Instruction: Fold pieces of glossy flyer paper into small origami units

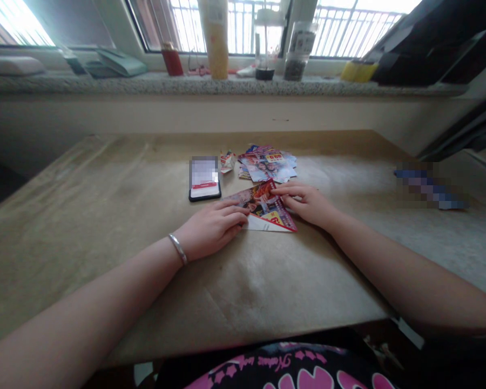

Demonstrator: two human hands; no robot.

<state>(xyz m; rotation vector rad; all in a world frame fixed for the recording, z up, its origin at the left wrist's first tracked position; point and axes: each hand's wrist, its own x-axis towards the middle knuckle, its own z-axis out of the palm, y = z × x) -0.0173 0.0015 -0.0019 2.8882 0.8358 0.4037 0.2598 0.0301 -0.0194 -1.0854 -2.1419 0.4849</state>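
A colourful printed sheet folded into a triangle (268,209) lies flat on the brown table (105,216). My left hand (213,227), with a silver bangle at the wrist, presses its fingers flat on the triangle's left corner. My right hand (308,202) lies on the triangle's right edge, fingers stretched out and pressing down. Neither hand lifts the paper.
A phone (204,179) lies face up just beyond my left hand. Behind the triangle are a stack of colourful sheets (267,165) and a small folded piece (227,162). A blurred blue object (427,189) lies at the right. Bottles and jars stand on the windowsill (227,84).
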